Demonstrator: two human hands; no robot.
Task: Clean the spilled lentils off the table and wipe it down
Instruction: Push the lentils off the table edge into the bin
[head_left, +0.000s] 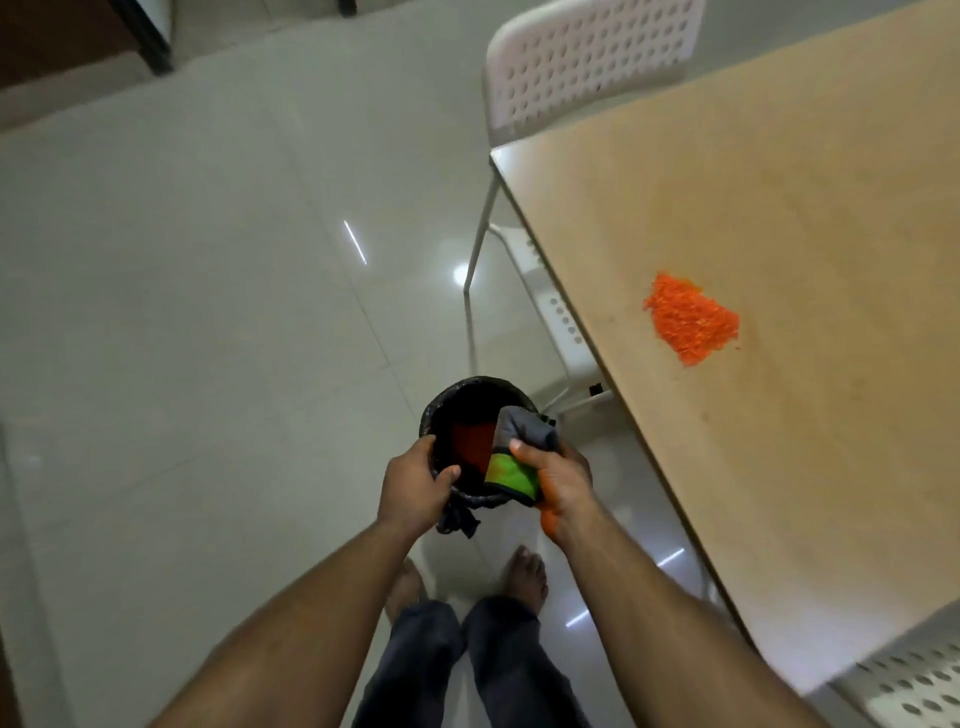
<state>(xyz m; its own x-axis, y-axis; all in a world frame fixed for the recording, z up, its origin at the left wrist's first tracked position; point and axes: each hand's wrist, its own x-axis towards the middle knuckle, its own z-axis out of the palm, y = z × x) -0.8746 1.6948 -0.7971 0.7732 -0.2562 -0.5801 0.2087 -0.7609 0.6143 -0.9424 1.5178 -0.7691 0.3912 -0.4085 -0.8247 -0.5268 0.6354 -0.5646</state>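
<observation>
Below, left hand (415, 480) gripping crinkled black bin (470, 410) rim, right hand (558, 475) clutching grey-green cloth (519, 452) — granular orange lentils (693, 318) heaped on matte table (831, 208).

floor: glossy pale tiles (208, 312) with ceiling light glare | white perforated chair (587, 62) pushed in at the far end of the tan table (810, 182) | another perforated white seat (914, 686) bottom right | dark furniture (78, 36) top left

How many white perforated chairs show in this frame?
2. One chair stands at the table's far end, its seat tucked under the edge. A second chair shows only partly at the bottom right corner. Others may lie out of view.
</observation>
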